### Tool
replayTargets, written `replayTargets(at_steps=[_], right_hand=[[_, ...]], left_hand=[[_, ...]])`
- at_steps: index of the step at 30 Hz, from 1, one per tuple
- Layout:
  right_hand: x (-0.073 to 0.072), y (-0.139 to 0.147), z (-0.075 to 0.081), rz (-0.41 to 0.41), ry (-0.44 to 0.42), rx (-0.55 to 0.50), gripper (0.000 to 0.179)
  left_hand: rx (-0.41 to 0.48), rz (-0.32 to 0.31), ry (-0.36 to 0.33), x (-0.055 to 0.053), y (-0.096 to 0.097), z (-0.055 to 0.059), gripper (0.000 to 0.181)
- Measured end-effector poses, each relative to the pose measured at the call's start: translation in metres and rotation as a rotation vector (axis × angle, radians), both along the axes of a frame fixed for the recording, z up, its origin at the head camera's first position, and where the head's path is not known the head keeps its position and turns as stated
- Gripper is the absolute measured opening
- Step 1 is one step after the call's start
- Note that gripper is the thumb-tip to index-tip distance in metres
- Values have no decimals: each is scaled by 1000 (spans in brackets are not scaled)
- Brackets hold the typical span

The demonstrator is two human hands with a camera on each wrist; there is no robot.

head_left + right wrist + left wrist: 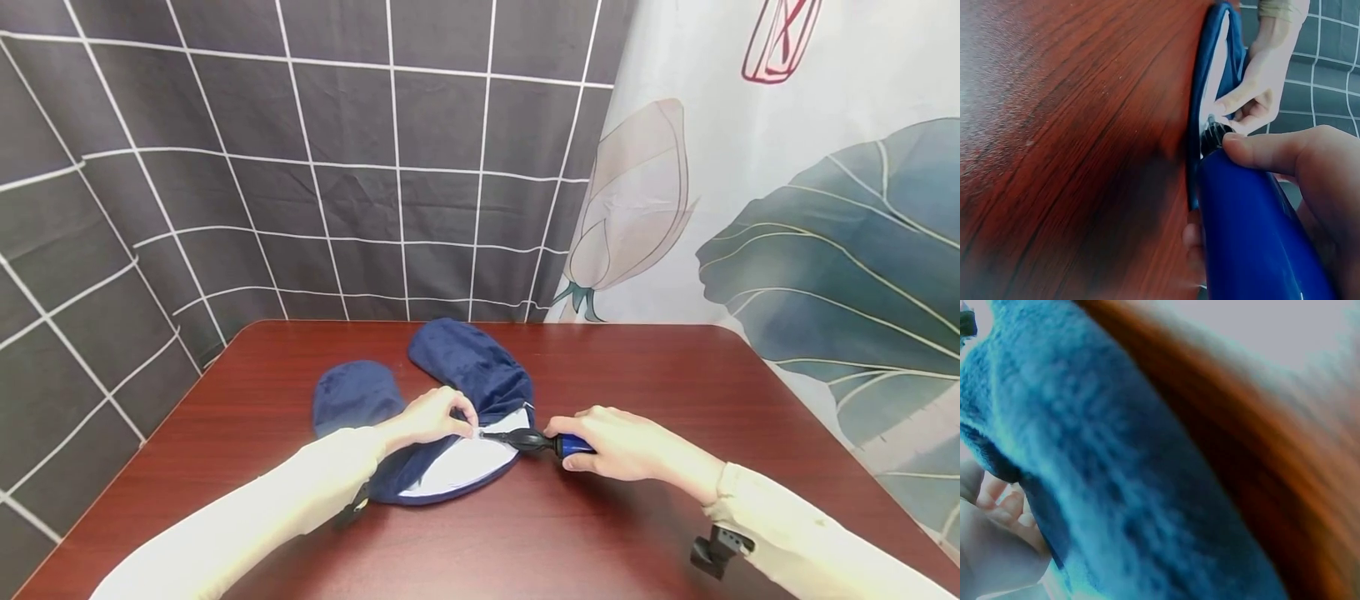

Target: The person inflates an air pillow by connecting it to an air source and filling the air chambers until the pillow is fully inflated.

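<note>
A navy plush neck pillow (471,364), U-shaped, lies on the table with its cover open along the near side. White inner lining (459,468) shows through that opening. My left hand (433,415) pinches a small clear valve at the white part between thumb and fingers. My right hand (622,443) grips a blue hand pump (1247,219) by its body. The pump's black nozzle (527,439) points left, and its thin tip meets the valve at the left fingertips. In the left wrist view the plush fabric (1097,450) fills much of the picture, partly hiding the hand.
The reddish-brown wooden table (645,367) surrounds the pillow. Behind it hangs a dark grey curtain (337,108) with white grid lines. A pale curtain (705,67) with flower and leaf prints hangs at the right.
</note>
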State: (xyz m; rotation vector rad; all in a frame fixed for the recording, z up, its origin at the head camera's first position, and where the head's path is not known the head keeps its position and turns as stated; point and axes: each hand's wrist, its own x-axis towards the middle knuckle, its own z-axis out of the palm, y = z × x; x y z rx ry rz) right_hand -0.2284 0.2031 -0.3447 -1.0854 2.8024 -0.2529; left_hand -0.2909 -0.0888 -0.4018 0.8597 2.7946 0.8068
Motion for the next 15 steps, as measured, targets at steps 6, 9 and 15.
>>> replayTargets(at_steps=[6, 9, 15], right_hand=[[-6, -8, -5, 6, 6, -3, 29], [-9, -11, -6, 14, 9, -9, 30], [-12, -19, -8, 9, 6, -5, 31]], left_hand=[[0, 21, -18, -3, -9, 0, 6], [2, 24, -25, -5, -14, 0, 5], [5, -1, -22, -8, -23, 1, 6]])
